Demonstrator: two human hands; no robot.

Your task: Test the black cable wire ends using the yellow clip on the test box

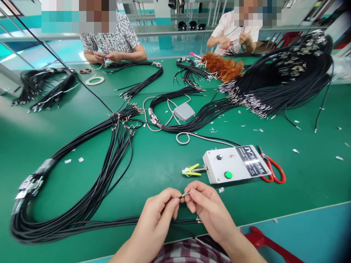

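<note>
Near the front edge of the green table, my left hand (160, 213) pinches the end of a black cable (180, 197). Right beside it, the fingers of my right hand (207, 204) close on the thin coloured wires (186, 193) that come out of that cable end. Just behind my hands lies a white control box (225, 166) with a green button, a knob and a yellow forked tip (193, 170). A large looped bundle of black cables (74, 215) spreads over the left side, and some of its strands pass under my hands.
Red-handled scissors (276, 171) lie right of the box. Behind are a grey box (184, 111), another cable bundle (175, 128), a big cable heap (287, 73) and a roll of tape (94, 80). Two people sit across the green table (159, 160). Small scraps are scattered about.
</note>
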